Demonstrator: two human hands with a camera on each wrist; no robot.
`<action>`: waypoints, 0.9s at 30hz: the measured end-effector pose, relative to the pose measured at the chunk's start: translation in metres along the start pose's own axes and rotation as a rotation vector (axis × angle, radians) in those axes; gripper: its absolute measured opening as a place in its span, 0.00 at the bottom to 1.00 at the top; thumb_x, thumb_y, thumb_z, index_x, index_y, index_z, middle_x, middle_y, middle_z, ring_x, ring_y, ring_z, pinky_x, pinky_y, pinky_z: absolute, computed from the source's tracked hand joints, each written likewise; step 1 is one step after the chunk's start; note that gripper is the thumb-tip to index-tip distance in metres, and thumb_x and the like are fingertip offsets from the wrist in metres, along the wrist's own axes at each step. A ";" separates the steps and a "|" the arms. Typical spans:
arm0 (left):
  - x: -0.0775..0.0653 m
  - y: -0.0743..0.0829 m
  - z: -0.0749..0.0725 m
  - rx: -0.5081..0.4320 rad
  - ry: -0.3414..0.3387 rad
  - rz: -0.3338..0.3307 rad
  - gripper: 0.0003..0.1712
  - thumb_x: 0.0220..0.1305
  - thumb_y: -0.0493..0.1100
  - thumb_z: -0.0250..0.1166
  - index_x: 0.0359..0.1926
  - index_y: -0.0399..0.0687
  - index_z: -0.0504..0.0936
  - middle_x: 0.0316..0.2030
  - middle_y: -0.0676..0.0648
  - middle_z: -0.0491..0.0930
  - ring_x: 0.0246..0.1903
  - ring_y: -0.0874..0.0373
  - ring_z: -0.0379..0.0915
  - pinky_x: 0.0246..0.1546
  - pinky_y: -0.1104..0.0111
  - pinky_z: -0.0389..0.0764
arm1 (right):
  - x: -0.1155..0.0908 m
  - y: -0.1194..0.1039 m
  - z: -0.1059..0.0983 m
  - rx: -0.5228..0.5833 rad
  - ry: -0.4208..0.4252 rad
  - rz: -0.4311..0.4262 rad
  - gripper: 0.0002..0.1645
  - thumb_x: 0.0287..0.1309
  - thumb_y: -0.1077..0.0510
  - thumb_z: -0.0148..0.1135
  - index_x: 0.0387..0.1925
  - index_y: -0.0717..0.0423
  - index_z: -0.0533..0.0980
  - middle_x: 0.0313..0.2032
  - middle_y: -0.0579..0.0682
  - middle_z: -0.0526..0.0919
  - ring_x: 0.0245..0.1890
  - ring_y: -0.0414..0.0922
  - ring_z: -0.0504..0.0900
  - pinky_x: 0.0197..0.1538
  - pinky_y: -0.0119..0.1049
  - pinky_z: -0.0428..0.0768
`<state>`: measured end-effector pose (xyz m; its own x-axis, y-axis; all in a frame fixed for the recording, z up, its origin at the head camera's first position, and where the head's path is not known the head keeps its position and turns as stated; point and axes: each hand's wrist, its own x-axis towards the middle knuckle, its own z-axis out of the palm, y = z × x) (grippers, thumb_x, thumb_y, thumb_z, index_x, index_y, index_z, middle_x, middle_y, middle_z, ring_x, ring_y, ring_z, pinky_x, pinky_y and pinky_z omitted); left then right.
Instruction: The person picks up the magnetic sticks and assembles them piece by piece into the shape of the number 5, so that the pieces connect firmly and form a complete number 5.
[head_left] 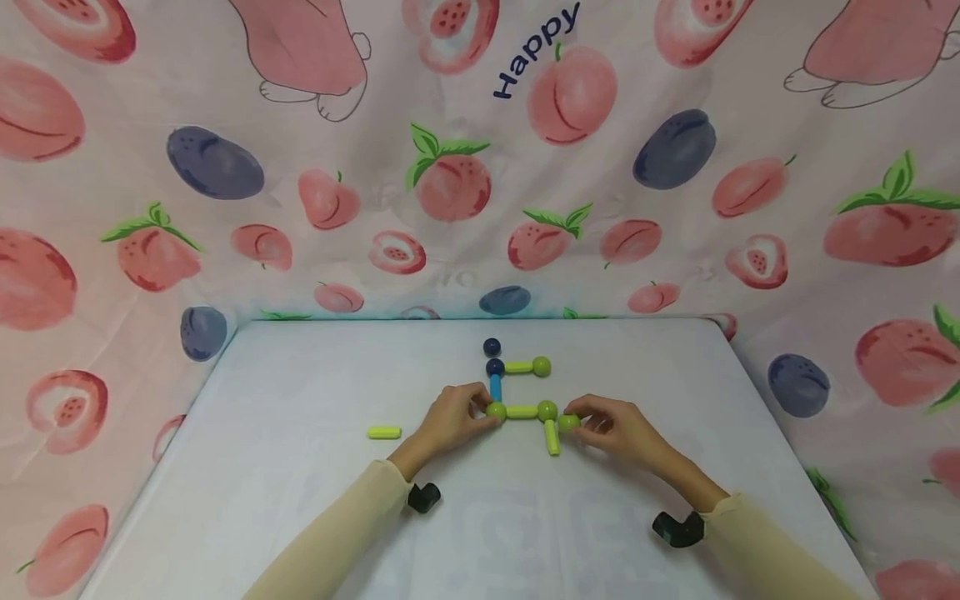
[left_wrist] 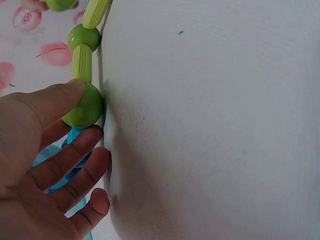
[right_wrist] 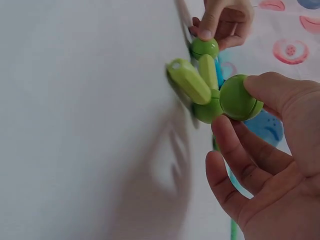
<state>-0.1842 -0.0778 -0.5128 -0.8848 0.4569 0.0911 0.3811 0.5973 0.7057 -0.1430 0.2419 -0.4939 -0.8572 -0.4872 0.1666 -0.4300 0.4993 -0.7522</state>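
On the white table lies a joined frame of balls and rods. My left hand (head_left: 453, 417) pinches the green ball (left_wrist: 86, 107) at its near left corner between thumb and finger. From that ball a blue rod (head_left: 495, 388) runs back to a dark blue ball (head_left: 495, 367), and a yellow-green rod (head_left: 522, 412) runs right to another green ball (head_left: 547, 410). A short yellow-green rod (head_left: 552, 439) points from this second ball toward the person. Beside it, my right hand (head_left: 618, 429) holds a separate green ball (right_wrist: 240, 97) by thumb and fingertips; whether the balls touch I cannot tell.
A loose yellow-green rod (head_left: 384, 432) lies left of the left hand. Behind the frame sits another dark blue ball (head_left: 492, 347). A yellow-green rod (head_left: 518, 367) with a green ball (head_left: 542, 366) extends from the back corner. Fruit-printed cloth (head_left: 450, 275) surrounds the table.
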 end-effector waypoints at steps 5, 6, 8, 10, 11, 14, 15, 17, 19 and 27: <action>0.000 0.000 0.000 -0.001 -0.001 -0.001 0.11 0.63 0.46 0.75 0.43 0.49 0.84 0.38 0.54 0.86 0.36 0.58 0.77 0.39 0.67 0.77 | -0.017 0.002 0.009 0.008 0.012 0.017 0.16 0.62 0.63 0.72 0.51 0.49 0.82 0.45 0.44 0.87 0.35 0.39 0.83 0.39 0.33 0.82; 0.000 0.000 0.000 -0.002 0.000 0.001 0.11 0.63 0.46 0.75 0.43 0.49 0.84 0.38 0.54 0.86 0.36 0.58 0.77 0.39 0.67 0.77 | -0.020 0.003 0.011 0.009 0.014 0.020 0.16 0.62 0.62 0.72 0.50 0.48 0.83 0.44 0.43 0.87 0.35 0.38 0.83 0.39 0.33 0.82; 0.000 0.000 0.000 -0.002 -0.001 -0.001 0.11 0.63 0.45 0.75 0.43 0.50 0.84 0.38 0.54 0.86 0.36 0.58 0.77 0.39 0.67 0.77 | -0.026 0.003 0.015 0.015 0.011 0.026 0.15 0.62 0.61 0.72 0.50 0.47 0.83 0.44 0.42 0.86 0.34 0.38 0.83 0.38 0.33 0.82; 0.000 -0.001 0.000 0.000 -0.001 -0.003 0.11 0.63 0.45 0.76 0.42 0.50 0.84 0.38 0.54 0.86 0.36 0.58 0.77 0.39 0.67 0.77 | -0.030 0.002 0.019 0.026 0.003 0.038 0.15 0.63 0.60 0.72 0.50 0.46 0.83 0.44 0.42 0.86 0.34 0.38 0.83 0.38 0.33 0.82; 0.000 -0.001 0.000 -0.001 0.000 -0.002 0.11 0.63 0.45 0.76 0.42 0.50 0.84 0.38 0.54 0.86 0.36 0.57 0.77 0.39 0.67 0.77 | -0.033 0.001 0.021 0.033 -0.001 0.042 0.15 0.63 0.59 0.72 0.50 0.46 0.83 0.44 0.41 0.86 0.34 0.38 0.83 0.38 0.33 0.82; 0.000 -0.001 0.000 -0.003 0.001 -0.001 0.10 0.62 0.45 0.76 0.42 0.51 0.84 0.38 0.54 0.86 0.36 0.57 0.77 0.39 0.67 0.77 | -0.037 -0.001 0.027 0.048 -0.006 0.056 0.14 0.63 0.57 0.72 0.50 0.45 0.83 0.44 0.40 0.86 0.33 0.37 0.82 0.37 0.32 0.81; 0.000 -0.001 0.000 -0.002 0.001 -0.001 0.10 0.62 0.45 0.76 0.42 0.51 0.84 0.38 0.54 0.86 0.36 0.57 0.77 0.39 0.67 0.77 | -0.037 -0.002 0.028 0.048 -0.007 0.055 0.14 0.64 0.57 0.72 0.50 0.46 0.83 0.44 0.41 0.86 0.33 0.37 0.82 0.37 0.32 0.81; 0.000 -0.001 0.000 -0.001 -0.001 0.001 0.11 0.63 0.45 0.76 0.42 0.50 0.84 0.38 0.54 0.86 0.36 0.58 0.77 0.39 0.67 0.78 | -0.038 -0.004 0.031 0.045 -0.003 0.050 0.14 0.63 0.57 0.72 0.50 0.47 0.83 0.44 0.41 0.86 0.33 0.37 0.82 0.37 0.33 0.81; 0.000 0.000 0.000 0.000 -0.004 -0.001 0.11 0.63 0.45 0.76 0.42 0.50 0.84 0.38 0.54 0.86 0.36 0.58 0.77 0.40 0.67 0.78 | -0.039 -0.005 0.034 0.036 0.002 0.053 0.14 0.63 0.58 0.72 0.50 0.47 0.83 0.44 0.41 0.86 0.33 0.37 0.81 0.37 0.33 0.80; -0.001 0.001 0.000 0.005 -0.004 0.004 0.11 0.63 0.45 0.75 0.42 0.50 0.84 0.38 0.53 0.86 0.36 0.58 0.77 0.39 0.67 0.78 | -0.042 -0.010 0.039 0.015 0.025 0.043 0.15 0.61 0.59 0.73 0.50 0.48 0.83 0.44 0.41 0.86 0.33 0.37 0.81 0.37 0.33 0.81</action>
<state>-0.1830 -0.0781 -0.5120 -0.8821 0.4621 0.0912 0.3860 0.5984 0.7021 -0.0916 0.2289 -0.5181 -0.8819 -0.4470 0.1496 -0.3881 0.5085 -0.7687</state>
